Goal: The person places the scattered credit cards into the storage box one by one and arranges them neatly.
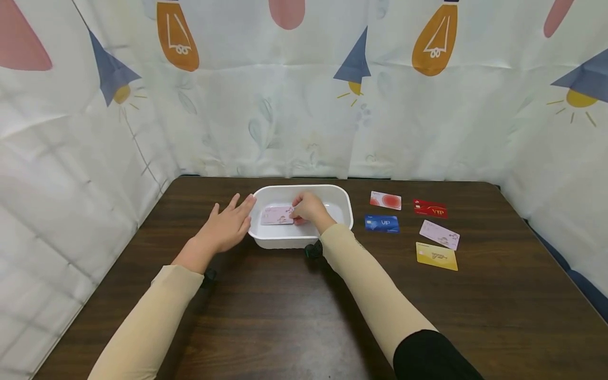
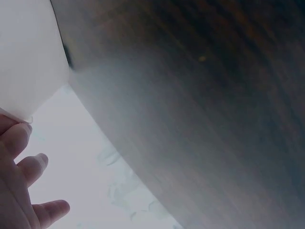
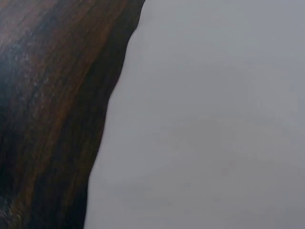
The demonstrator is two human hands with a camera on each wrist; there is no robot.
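Observation:
A white plastic basin [image 1: 263, 241] stands near the back of the brown table. Inside it lies a pale pink card [image 1: 275, 216], whose right end my right hand [image 1: 310, 209] pinches between thumb and fingers. My left hand [image 1: 228, 227] has its fingers spread, with the fingertips touching the basin's left rim. In the left wrist view, part of the left hand [image 2: 16, 176] shows against the basin wall [image 2: 33, 52]. The right wrist view is filled mostly by the basin's outer wall [image 3: 205, 119]; the right hand does not show there.
On the table [image 1: 266, 316], right of the basin, lie a white-and-red card [image 1: 386, 200], a red VIP card [image 1: 429, 208], a blue VIP card [image 1: 382, 224], a pale pink card [image 1: 439, 235] and a yellow card [image 1: 436, 256]. A patterned curtain [image 1: 304, 121] hangs behind.

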